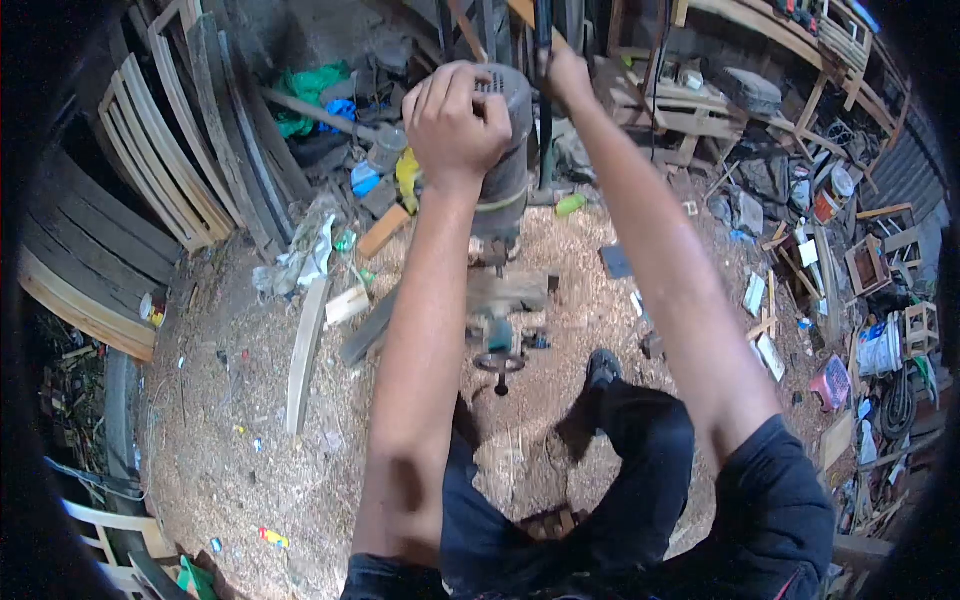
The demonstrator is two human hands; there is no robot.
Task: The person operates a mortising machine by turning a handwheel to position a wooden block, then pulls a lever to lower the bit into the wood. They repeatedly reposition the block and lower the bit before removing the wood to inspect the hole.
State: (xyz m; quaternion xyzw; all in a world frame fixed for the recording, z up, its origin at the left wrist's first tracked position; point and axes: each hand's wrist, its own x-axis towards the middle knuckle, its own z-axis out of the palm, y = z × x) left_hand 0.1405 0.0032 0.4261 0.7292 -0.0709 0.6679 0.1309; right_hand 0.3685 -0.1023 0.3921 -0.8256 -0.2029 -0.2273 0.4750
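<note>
My left hand (458, 118) lies on top of a grey cylindrical motor (515, 170) with a vented cap, its fingers curled over the edge. Farther right and higher, my right hand (566, 78) is closed around a dark lever (544, 40) beside the machine's upright column (546, 145). Below the motor, a tool bit (498, 262) points down over a wooden piece (505, 292) on the machine's table. Part of that piece is hidden by my left forearm. A round handwheel (499, 362) sits at the front, between my legs.
Wood shavings cover the floor (240, 400). Curved boards (165, 150) lean on the left, and a loose wooden strip (308, 355) lies nearer. Stacked timber, a bucket (880, 347) and a cable coil (897, 402) crowd the right. My shoe (602, 368) stands right of the handwheel.
</note>
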